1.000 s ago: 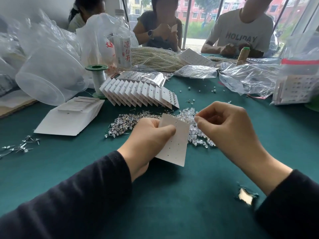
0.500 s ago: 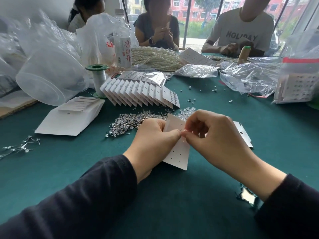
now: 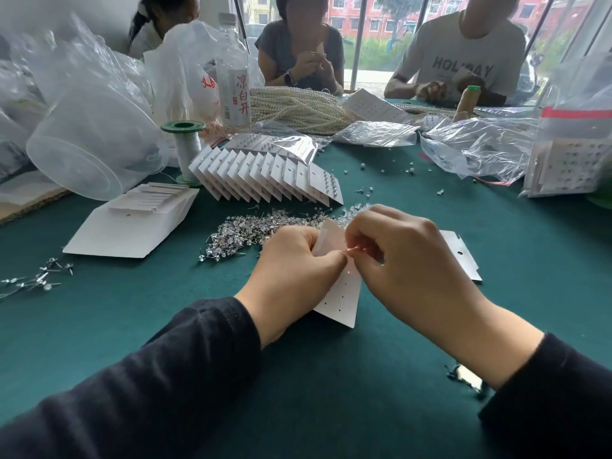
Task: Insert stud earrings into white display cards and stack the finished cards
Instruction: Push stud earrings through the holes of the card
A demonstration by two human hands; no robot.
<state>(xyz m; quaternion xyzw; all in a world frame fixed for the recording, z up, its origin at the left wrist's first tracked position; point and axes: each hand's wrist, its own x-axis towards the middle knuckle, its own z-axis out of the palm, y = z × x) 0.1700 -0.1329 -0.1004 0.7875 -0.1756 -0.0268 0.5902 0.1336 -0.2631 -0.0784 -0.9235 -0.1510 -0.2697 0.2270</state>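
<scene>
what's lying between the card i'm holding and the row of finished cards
Only the pile of loose studs, between the held card in the left hand and the row of finished cards behind it. It lies low, so the card can likely pass over.

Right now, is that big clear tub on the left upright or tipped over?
Tipped over: the tub lies on its side, one round end facing the camera.

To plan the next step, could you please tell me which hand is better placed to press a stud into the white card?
Probably right: the right hand pinches at the upper holes of the white perforated paper card; the left hand grips its edge.
</scene>
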